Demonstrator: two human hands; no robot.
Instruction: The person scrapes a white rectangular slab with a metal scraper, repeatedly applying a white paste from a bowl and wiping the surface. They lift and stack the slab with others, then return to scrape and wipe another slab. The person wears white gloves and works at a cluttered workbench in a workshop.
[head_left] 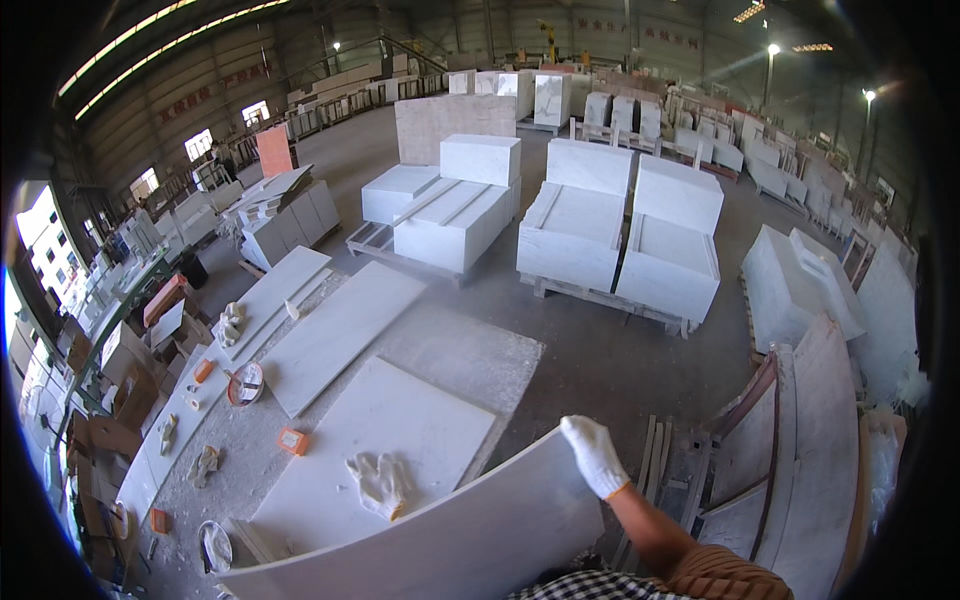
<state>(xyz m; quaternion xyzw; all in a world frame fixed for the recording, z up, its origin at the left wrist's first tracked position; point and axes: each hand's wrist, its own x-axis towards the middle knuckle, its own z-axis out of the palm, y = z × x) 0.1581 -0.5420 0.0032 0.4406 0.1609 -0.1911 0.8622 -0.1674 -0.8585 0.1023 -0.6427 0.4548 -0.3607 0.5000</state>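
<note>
A thin, pale stone slab (450,530) stands tilted in front of me at the bottom of the head view. My right hand (594,455), in a white knitted glove, is closed over its upper right corner. My left hand does not show. Just beyond the slab's upper edge, a white work glove (378,484) lies with its fingers spread on another white slab (400,415) set flat on the worktable. No arm reaches that glove, and the raised slab covers part of the flat one.
Orange boxes (293,441), a round tub (245,384) and crumpled gloves (204,466) lie on the dusty table. Beside them is a long slab (345,335). White stone blocks (570,235) stand on pallets ahead. Curved panels (815,450) lean at right.
</note>
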